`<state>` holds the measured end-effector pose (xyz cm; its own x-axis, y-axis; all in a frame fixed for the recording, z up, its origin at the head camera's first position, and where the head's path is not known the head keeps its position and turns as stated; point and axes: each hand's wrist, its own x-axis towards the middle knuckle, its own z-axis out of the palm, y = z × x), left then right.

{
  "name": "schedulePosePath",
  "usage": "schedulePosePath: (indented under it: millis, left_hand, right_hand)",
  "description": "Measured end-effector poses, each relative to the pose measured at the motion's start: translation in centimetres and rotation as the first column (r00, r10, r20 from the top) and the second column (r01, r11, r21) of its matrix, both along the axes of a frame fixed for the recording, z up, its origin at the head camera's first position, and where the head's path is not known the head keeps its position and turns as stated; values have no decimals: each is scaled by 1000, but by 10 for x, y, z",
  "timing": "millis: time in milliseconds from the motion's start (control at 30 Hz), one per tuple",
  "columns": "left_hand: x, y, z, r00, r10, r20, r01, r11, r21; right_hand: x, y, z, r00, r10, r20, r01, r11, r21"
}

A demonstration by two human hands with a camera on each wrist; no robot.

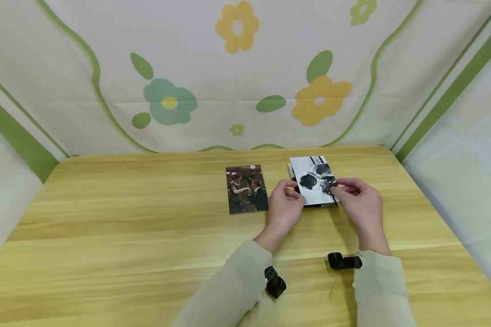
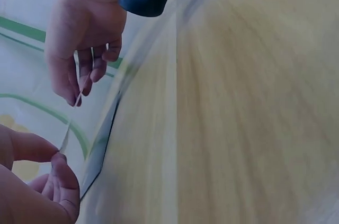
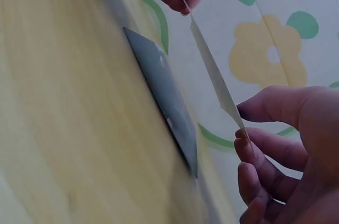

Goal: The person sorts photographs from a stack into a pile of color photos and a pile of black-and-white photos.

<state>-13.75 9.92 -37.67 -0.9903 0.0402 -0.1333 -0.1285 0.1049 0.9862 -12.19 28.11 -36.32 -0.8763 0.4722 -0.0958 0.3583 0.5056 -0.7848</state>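
Note:
A black-and-white picture card (image 1: pixel 311 184) is held between both hands, raised a little off the table. At its left edge my left hand (image 1: pixel 285 205) pinches it between thumb and fingers. My right hand (image 1: pixel 362 206) pinches the opposite edge the same way. Seen nearly edge-on in the right wrist view, the held card (image 3: pixel 214 78) is thin and pale. Beneath it a dark card (image 3: pixel 164 102) lies flat on the table, mostly hidden in the head view; whether it is one card or several I cannot tell.
Left of the hands, a dark colour picture card (image 1: pixel 245 193) showing figures in formal dress lies on the wooden table (image 1: pixel 127 236). A white cloth (image 1: pixel 212 81) with flowers hangs behind the far edge. Black wrist cameras (image 1: pixel 275 284) sit on both sleeves.

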Motion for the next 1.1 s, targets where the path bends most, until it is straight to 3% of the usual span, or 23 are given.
schedulePosePath:
  millis: [200,433,1100]
  left_hand:
    - [-2,7,-3,1000,-27,-1,27,991,-130]
    - [-2,11,-7,999,-17,-43,6,972,-237]
    - [-4,12,-12,996,-53,-68,32,960,-280]
  right_hand:
    - [-5,2,-9,998,11,62,-14,999,40]
    - [-8,3,-20,998,5,60,-9,998,67]
    - [-8,-2,-28,1000,-13,11,12,991,136]
